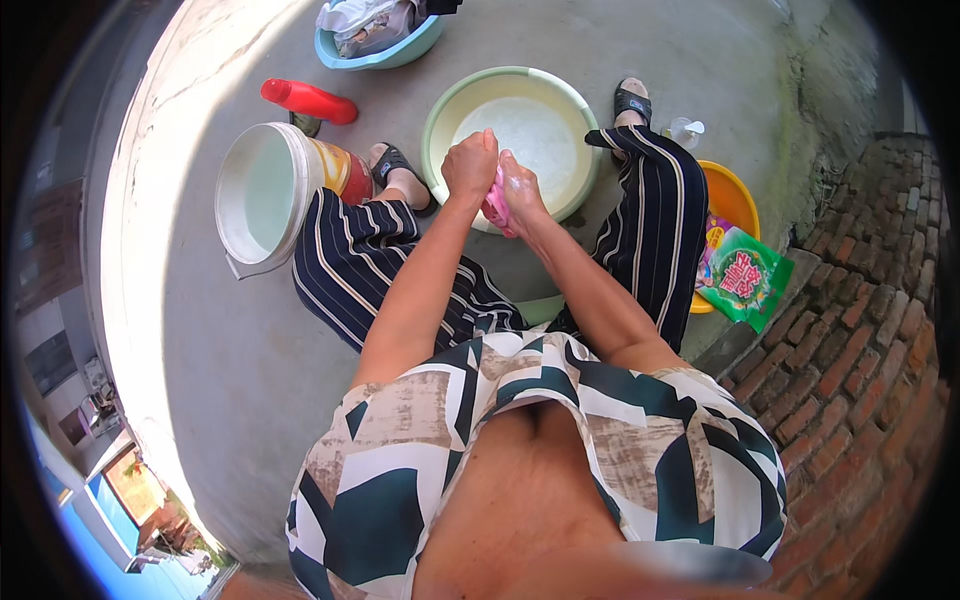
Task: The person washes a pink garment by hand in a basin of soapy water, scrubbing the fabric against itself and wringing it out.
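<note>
Both my hands are closed around a wet-looking pink cloth [496, 201], held between them over the near rim of a round pale-green basin [436, 112]. My left hand [470, 166] is a fist on the cloth's left side. Pressed against its right side is my right hand [520, 187], with white suds on the skin. Whitish water [529, 135] lies in the basin below. Much of the cloth is hidden by my fingers.
Left of the basin stands a large bucket [301, 180] of water, with a red bottle [315, 101] behind it. A blue tub [397, 54] of laundry is farther back. On the right are an orange basin [731, 196], a green packet [744, 276], a small clear cup [681, 133] and brickwork [847, 322].
</note>
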Demonstrator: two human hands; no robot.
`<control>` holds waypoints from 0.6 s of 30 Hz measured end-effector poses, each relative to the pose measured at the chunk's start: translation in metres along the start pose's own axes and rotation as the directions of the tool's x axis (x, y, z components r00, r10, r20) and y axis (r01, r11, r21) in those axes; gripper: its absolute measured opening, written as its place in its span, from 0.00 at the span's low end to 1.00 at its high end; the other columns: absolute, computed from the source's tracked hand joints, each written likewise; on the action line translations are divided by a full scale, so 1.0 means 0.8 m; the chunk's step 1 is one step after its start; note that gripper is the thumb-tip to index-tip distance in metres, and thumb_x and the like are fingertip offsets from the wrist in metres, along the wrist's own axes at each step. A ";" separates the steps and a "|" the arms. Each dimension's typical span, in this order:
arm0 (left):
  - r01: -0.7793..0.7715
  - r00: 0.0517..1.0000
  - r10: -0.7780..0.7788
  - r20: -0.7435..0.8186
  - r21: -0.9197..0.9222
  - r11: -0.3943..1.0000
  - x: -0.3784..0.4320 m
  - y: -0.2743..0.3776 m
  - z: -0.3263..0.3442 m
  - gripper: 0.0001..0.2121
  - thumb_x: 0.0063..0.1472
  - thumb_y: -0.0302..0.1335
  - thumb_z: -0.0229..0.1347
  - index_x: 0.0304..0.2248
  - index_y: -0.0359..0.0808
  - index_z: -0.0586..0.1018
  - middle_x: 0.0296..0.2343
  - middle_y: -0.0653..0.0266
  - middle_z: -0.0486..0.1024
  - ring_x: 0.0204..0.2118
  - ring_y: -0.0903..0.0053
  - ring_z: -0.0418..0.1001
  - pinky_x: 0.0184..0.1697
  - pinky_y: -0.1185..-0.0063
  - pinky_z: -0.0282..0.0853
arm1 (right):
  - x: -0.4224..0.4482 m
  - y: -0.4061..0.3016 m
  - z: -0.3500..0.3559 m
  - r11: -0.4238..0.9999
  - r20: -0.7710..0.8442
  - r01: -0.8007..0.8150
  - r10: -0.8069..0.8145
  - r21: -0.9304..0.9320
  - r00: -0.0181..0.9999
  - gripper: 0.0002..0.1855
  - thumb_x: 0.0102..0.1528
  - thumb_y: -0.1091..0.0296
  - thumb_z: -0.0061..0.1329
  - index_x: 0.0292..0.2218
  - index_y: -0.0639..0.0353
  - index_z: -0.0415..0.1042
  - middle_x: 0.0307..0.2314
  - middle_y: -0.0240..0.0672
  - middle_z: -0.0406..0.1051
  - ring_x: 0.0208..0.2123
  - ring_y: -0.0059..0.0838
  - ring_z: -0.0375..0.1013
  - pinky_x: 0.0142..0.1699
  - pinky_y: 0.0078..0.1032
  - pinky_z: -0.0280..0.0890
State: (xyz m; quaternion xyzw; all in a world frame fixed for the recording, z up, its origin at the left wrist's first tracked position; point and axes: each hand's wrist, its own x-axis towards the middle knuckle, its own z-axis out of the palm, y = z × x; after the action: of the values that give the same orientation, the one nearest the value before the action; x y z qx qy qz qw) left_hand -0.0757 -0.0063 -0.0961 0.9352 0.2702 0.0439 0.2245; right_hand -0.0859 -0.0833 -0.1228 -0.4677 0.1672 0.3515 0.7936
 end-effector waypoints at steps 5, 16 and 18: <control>-0.163 0.986 0.164 0.037 -0.030 0.986 -0.065 0.057 0.015 0.18 0.53 0.39 0.41 0.16 0.34 0.70 0.15 0.51 0.68 0.21 0.55 0.67 0.25 0.66 0.62 | 0.022 -0.006 -0.038 0.954 0.080 -0.175 0.160 0.243 0.984 0.20 0.53 0.52 0.29 0.18 0.55 0.59 0.11 0.29 0.57 0.12 0.23 0.57 0.11 0.22 0.50; 0.191 0.980 -0.154 0.127 -0.376 0.907 0.073 -0.075 0.074 0.22 0.54 0.44 0.40 0.21 0.30 0.69 0.17 0.54 0.67 0.22 0.72 0.67 0.26 0.75 0.60 | 0.118 0.006 -0.069 0.995 -0.068 0.011 -0.018 -0.096 0.997 0.22 0.53 0.49 0.30 0.35 0.61 0.58 0.29 0.36 0.59 0.31 0.27 0.59 0.35 0.31 0.57; 0.271 0.958 -0.224 0.180 -0.313 0.910 0.077 -0.116 0.108 0.21 0.54 0.45 0.40 0.25 0.31 0.69 0.22 0.55 0.69 0.27 0.71 0.67 0.31 0.76 0.60 | 0.138 0.018 -0.095 0.934 -0.156 -0.047 -0.009 -0.355 0.988 0.29 0.52 0.44 0.28 0.44 0.61 0.54 0.40 0.42 0.59 0.41 0.34 0.60 0.43 0.39 0.57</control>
State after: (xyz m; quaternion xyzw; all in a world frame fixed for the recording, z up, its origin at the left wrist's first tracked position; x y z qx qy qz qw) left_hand -0.0508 0.0615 -0.2170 0.8423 0.3589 -0.0054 0.4020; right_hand -0.0146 -0.0997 -0.2356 -0.6285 0.1661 0.3463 0.6764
